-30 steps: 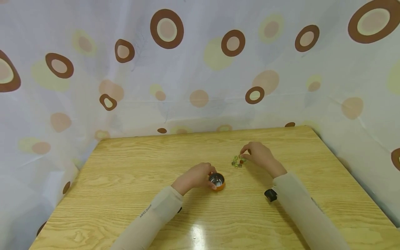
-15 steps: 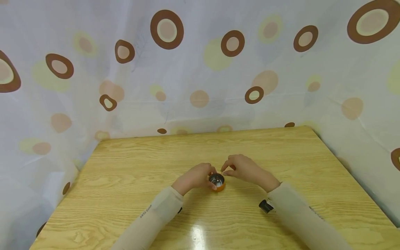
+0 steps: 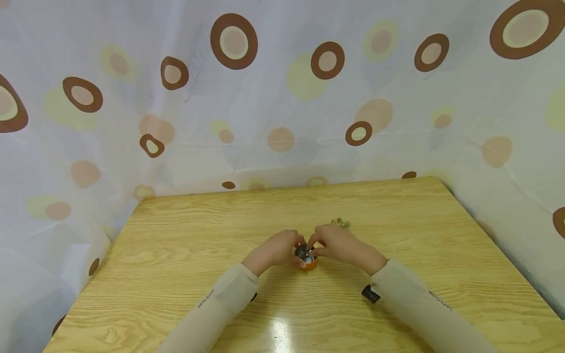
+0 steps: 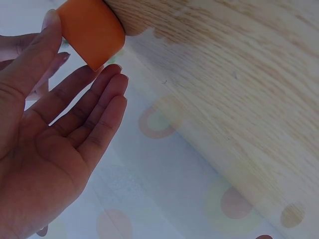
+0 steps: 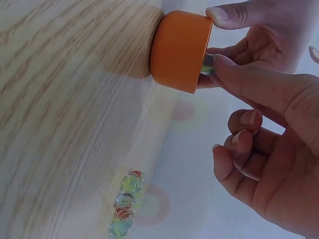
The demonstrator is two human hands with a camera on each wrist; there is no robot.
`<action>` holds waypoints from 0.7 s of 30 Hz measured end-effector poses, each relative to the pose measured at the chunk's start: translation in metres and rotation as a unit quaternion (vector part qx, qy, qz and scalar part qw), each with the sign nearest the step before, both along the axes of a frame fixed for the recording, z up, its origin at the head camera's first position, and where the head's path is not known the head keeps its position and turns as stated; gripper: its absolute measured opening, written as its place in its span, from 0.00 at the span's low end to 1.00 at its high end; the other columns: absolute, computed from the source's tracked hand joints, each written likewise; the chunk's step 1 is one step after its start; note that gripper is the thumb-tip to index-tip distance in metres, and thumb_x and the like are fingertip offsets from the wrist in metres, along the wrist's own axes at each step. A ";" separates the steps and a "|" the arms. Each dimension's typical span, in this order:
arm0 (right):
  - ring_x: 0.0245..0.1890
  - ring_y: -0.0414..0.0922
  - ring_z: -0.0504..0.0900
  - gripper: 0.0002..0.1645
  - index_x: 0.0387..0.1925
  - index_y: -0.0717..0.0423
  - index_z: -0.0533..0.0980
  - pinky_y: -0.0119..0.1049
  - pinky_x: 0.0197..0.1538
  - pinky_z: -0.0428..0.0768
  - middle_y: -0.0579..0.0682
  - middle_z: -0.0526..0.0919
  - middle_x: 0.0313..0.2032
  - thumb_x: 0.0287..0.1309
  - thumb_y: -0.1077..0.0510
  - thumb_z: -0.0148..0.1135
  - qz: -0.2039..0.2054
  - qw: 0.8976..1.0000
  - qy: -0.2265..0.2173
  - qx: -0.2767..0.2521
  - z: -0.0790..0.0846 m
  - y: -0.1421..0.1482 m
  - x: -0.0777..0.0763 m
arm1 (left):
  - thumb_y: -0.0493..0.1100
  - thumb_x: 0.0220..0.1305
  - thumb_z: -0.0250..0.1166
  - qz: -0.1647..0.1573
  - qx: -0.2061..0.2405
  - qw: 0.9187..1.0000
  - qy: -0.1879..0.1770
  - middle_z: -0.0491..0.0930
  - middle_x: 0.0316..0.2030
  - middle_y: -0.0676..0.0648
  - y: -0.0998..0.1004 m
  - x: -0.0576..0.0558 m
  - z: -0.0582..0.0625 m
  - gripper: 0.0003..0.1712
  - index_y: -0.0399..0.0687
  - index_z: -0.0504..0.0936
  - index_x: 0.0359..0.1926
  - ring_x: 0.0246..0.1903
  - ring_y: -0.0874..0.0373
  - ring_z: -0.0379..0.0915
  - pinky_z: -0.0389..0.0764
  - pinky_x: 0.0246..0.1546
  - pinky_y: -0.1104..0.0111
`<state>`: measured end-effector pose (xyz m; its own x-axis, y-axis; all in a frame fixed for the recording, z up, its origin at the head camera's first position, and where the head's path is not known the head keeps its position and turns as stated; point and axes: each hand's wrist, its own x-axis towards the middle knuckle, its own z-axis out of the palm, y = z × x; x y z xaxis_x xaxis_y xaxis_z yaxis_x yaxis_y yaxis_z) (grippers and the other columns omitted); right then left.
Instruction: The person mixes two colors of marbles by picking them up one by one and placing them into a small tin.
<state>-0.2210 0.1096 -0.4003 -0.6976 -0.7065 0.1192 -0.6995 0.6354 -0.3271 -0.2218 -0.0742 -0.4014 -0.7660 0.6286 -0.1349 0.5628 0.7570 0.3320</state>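
Holding the orange cup [image 5: 177, 50] upright on the table [image 3: 198, 235] by its rim in the left hand [image 3: 275, 247], presumably for steadiness and an unobstructed opening, while pinching a marble [image 5: 207, 63] at the mouth in the right hand [image 3: 339, 242], near a group of loose marbles [image 5: 131, 184].

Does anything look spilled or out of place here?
Nothing stands out. The orange cup stands upright on the table, held by the left hand; the right hand pinches a marble at its mouth, and the loose marbles lie grouped together.
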 end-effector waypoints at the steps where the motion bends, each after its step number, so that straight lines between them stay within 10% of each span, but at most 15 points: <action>1: 0.20 0.35 0.63 0.07 0.33 0.50 0.81 0.27 0.23 0.64 0.41 0.70 0.24 0.47 0.56 0.65 -0.002 1.000 -0.003 0.002 0.000 0.000 0.000 | 0.52 0.45 0.69 0.000 0.001 1.000 0.000 0.75 0.37 0.49 0.000 0.000 0.000 0.27 0.42 0.77 0.45 0.36 0.59 0.71 0.72 0.38 0.71; 21: 0.17 0.41 0.59 0.11 0.39 0.53 0.80 0.32 0.22 0.59 0.45 0.67 0.18 0.54 0.56 0.60 -0.104 0.992 -0.053 -0.053 0.014 0.044 -0.039 | 0.52 0.44 0.69 0.002 -0.005 1.000 0.001 0.75 0.38 0.48 0.001 0.000 0.001 0.28 0.43 0.77 0.46 0.37 0.58 0.71 0.71 0.39 0.70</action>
<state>-0.2601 0.1533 -0.3863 -0.8396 -0.5332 0.1039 -0.5151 0.7207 -0.4641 -0.2217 -0.0734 -0.4000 -0.7691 0.6238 -0.1391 0.5603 0.7628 0.3227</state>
